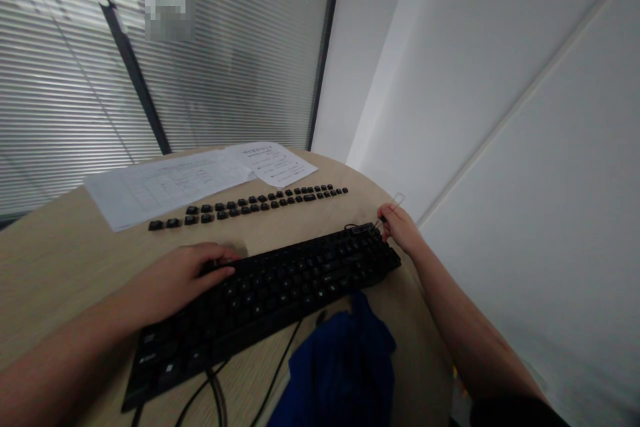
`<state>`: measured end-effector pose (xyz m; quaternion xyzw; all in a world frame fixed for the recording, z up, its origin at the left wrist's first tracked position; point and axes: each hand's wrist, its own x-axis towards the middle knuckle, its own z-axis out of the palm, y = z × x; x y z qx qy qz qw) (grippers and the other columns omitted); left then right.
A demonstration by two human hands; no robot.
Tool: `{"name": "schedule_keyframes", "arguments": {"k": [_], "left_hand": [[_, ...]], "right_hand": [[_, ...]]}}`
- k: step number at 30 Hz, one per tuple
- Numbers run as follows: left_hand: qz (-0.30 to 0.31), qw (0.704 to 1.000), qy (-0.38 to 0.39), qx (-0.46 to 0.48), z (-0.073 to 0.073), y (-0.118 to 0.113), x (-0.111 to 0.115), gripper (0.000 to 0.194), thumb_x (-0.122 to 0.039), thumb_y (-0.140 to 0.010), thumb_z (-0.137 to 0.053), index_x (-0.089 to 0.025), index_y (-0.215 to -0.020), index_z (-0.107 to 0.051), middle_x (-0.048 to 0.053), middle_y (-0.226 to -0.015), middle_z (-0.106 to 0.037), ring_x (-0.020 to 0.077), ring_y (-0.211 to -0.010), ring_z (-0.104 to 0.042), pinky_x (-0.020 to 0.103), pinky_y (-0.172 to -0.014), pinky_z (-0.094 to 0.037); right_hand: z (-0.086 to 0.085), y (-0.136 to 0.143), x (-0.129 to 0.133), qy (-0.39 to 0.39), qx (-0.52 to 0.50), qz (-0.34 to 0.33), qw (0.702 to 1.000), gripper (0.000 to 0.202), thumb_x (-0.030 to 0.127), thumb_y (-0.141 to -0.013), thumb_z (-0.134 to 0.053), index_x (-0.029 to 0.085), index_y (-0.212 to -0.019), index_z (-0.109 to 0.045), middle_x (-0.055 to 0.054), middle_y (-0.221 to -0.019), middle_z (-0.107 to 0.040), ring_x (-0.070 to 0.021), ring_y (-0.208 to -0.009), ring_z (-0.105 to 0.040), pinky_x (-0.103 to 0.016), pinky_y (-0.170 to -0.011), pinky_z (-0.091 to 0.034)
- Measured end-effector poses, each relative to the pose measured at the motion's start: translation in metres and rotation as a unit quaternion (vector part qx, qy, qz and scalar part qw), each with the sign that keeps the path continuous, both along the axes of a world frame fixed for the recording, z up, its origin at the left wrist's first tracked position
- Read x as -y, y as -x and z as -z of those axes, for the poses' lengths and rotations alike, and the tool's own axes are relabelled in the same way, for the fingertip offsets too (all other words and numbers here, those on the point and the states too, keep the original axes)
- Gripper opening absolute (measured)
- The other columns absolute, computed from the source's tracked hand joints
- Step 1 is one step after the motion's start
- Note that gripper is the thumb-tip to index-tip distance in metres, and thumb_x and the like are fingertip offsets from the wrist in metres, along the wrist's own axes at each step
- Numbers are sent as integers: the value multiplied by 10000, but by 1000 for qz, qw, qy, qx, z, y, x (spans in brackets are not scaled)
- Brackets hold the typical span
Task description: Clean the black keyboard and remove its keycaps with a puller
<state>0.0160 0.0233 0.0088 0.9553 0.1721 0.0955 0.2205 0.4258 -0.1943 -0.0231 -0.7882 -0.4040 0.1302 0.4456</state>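
Observation:
A black keyboard [280, 287] lies slantwise on the table, its right end farther from me. My left hand [195, 273] grips its far edge left of the middle, thumb over the keys and fingers behind. At the right end, my right hand [396, 223] is closed on a wire keycap puller [399, 200], whose thin loop sticks up past the fingers. The puller's other end is by the keys at the far right corner; whether it hooks a key I cannot make out. Beyond the keyboard, loose black keycaps [265, 207] stand in two rows.
Printed paper sheets [175, 180] lie at the back of the round wooden table [65, 267]. A blue cloth [345, 367] is bunched at the near edge. Black cables [275, 373] run in front of the keyboard. A white wall [500, 113] rises close on the right; blinds [240, 67] stand behind.

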Motion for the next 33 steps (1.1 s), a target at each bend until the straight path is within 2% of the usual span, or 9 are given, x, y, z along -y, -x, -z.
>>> {"name": "schedule_keyframes", "arguments": {"k": [3,6,15,22,27,33], "left_hand": [[0,1000,2,-4,2,0,-1,326,-412,-984,-508,-231,-1144,-727,32,-1110,-775,218,-970,-720,364,-881,-545],[-11,1000,10,-4,2,0,-1,337,-430,-973,-518,-229,-1140,-730,31,-1088,-779,222,-955,-721,370,-864,-551],[-23,1000,13,4,2,-1,0,320,-420,-961,-535,-237,-1133,-733,14,-1089,-780,216,-955,-715,366,-869,-546],[-25,1000,4,-6,6,-1,-3,355,-451,-963,-523,-217,-1144,-720,30,-1096,-777,226,-976,-711,373,-877,-541],[-19,999,22,-20,5,-1,-2,350,-442,-980,-506,-222,-1159,-710,14,-1090,-774,208,-967,-709,356,-888,-534],[-24,999,36,-27,2,-2,1,361,-428,-982,-485,-210,-1155,-714,11,-1059,-774,203,-948,-700,331,-866,-520]], "right_hand": [[-3,5,0,-3,-26,10,1000,332,512,-928,-388,234,-830,-541,69,-482,-411,-140,-405,-449,-257,-429,-424],[-8,13,3,12,-16,-9,1000,294,464,-937,-392,236,-799,-518,63,-495,-440,-142,-422,-479,-252,-435,-406],[-19,27,6,46,169,-50,983,256,391,-946,-387,243,-765,-490,-10,-634,-583,-194,-642,-577,-297,-630,-399],[-14,30,6,61,199,-34,978,262,412,-948,-348,252,-771,-456,-52,-686,-597,-235,-732,-593,-317,-692,-397],[-8,30,8,57,191,-7,980,249,420,-929,-367,252,-791,-489,-67,-693,-600,-253,-716,-585,-333,-685,-402],[7,23,8,-25,141,49,988,307,447,-947,-342,254,-781,-514,-35,-640,-579,-230,-663,-584,-318,-623,-425]]}}
